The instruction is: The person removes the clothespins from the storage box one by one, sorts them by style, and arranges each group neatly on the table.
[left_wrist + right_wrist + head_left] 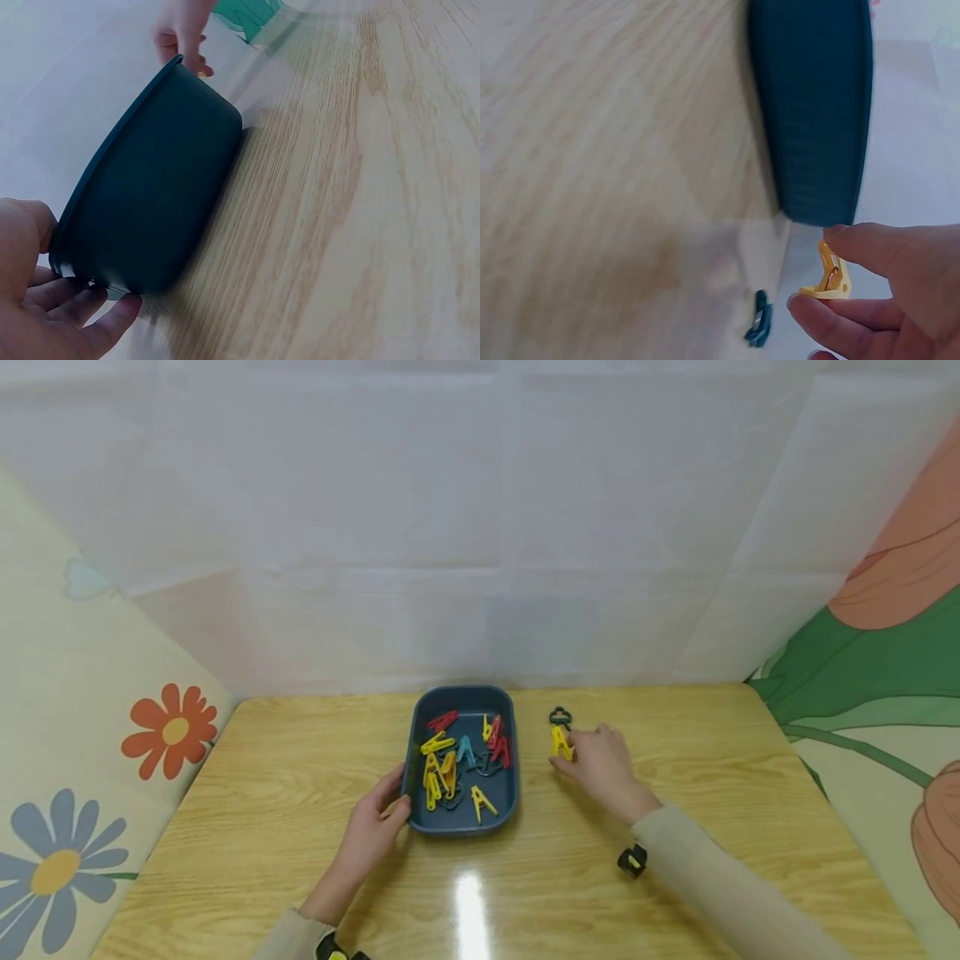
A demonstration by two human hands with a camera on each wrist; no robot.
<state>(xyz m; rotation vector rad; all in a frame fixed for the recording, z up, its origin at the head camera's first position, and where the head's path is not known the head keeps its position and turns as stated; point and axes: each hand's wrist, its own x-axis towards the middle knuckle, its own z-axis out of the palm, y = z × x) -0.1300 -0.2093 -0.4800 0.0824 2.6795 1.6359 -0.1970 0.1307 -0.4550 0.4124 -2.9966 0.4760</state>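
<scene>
A dark blue plastic tray [465,832] stands on the wooden table with several small plastic clothespins inside. My left hand [373,822] grips its near left side, the thumb at the rim and the fingers along the outer wall in the left wrist view. To the right of the tray, my right hand [602,770] pinches a yellow clothespin [831,276] between thumb and fingers. Just beyond that hand lies a dark green clip [559,716], also visible in the right wrist view. In the tray are yellow clothespins [481,802], red clothespins [442,721] and a teal clothespin [466,750].
Dark green clips [486,765] lie partly under others in the tray. A white sheet [375,610] hangs behind the wooden table [300,760]. Flower-printed cloths [67,635] flank both sides.
</scene>
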